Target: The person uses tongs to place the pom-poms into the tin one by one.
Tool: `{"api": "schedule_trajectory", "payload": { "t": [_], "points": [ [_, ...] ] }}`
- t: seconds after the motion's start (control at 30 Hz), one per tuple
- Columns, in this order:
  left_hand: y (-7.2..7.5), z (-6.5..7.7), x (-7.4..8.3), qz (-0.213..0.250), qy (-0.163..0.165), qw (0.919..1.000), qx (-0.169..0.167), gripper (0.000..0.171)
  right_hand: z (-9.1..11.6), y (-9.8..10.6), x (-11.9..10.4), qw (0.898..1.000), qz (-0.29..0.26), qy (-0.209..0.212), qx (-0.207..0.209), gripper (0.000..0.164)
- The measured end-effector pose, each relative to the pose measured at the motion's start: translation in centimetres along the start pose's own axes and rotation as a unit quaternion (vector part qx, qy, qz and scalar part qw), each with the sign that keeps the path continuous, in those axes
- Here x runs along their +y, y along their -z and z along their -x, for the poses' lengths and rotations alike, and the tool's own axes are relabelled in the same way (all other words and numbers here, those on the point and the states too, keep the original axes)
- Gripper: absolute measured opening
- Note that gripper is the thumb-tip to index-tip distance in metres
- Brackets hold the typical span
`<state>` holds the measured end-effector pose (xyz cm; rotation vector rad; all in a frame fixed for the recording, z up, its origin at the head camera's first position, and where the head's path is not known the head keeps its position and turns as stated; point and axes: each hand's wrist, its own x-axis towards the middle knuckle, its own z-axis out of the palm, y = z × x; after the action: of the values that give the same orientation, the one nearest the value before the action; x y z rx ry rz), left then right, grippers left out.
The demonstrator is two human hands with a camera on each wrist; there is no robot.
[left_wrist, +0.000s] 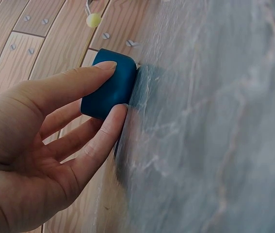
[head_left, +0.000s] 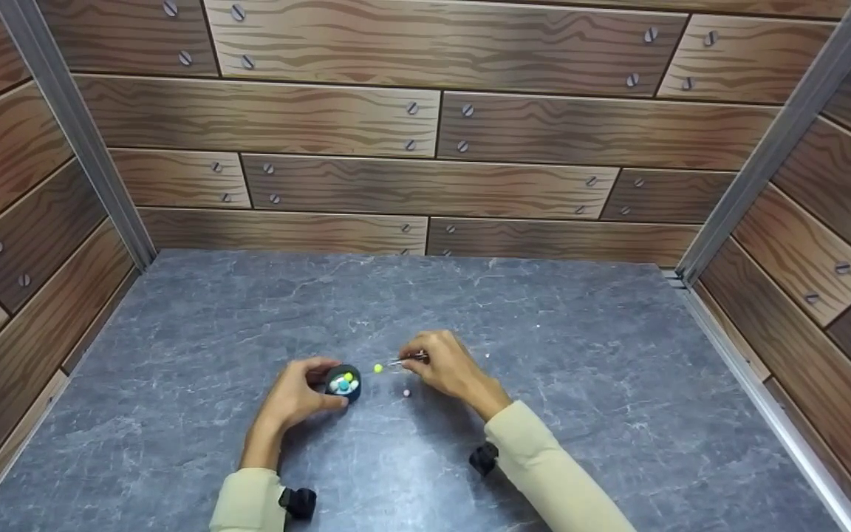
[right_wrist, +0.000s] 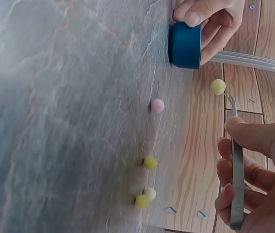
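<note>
My left hand (head_left: 294,397) grips a small blue cup (left_wrist: 112,90) round its sides, and the cup stands upright on the tabletop. Inside it, white, blue and yellow little balls (head_left: 344,386) show in the head view. My right hand (head_left: 446,367) holds metal tweezers (right_wrist: 237,179) between thumb and fingers. At the tweezers' tips a yellow ball (right_wrist: 218,87) is pinched, raised off the table just right of the cup. A pink ball (right_wrist: 157,106) lies on the table between the cup and the right hand.
Two more yellow balls (right_wrist: 150,162) and a white ball (right_wrist: 150,193) lie on the grey marbled table (head_left: 580,443); the right hand hides the yellow ones in the head view. Wood-patterned walls (head_left: 425,125) enclose the back and sides, with metal posts (head_left: 765,155) at the corners.
</note>
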<state>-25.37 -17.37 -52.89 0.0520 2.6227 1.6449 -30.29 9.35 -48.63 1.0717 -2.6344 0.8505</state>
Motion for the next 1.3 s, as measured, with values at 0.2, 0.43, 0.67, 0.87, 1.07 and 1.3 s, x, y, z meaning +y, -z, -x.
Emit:
{"api": "schedule_trajectory", "payload": {
  "t": [0.2, 0.43, 0.67, 0.87, 1.07, 1.3],
  "points": [
    [0.0, 0.0, 0.0, 0.0, -0.004, 1.0, -0.007, 0.059, -0.1, -0.6, -0.4, 1.0, -0.006, 0.005, -0.001, 0.01],
    [0.0, 0.0, -0.1, -0.001, -0.014, 0.9999, -0.007, 0.058, -0.2, -1.3, -0.8, 1.0, -0.01, 0.009, -0.009, 0.012],
    [0.0, 0.1, 0.0, 0.002, -0.01, 0.9999, -0.004, 0.057, -0.5, -1.3, -1.1, 0.999, -0.033, 0.005, -0.005, 0.011],
    [0.1, 0.0, 0.2, 0.002, -0.006, 1.0, 0.001, 0.057, -0.9, -1.3, -1.4, 0.999, -0.036, 0.003, -0.001, 0.01],
    [0.2, -0.2, 0.2, -0.004, -0.001, 1.0, 0.005, 0.059, -1.3, -1.7, -1.6, 1.0, -0.023, -0.009, -0.009, 0.012],
    [0.1, 0.0, 0.1, 0.003, -0.019, 0.9998, -0.006, 0.058, -1.2, -2.3, -1.5, 1.0, -0.01, -0.02, -0.018, 0.012]
  ]
}}
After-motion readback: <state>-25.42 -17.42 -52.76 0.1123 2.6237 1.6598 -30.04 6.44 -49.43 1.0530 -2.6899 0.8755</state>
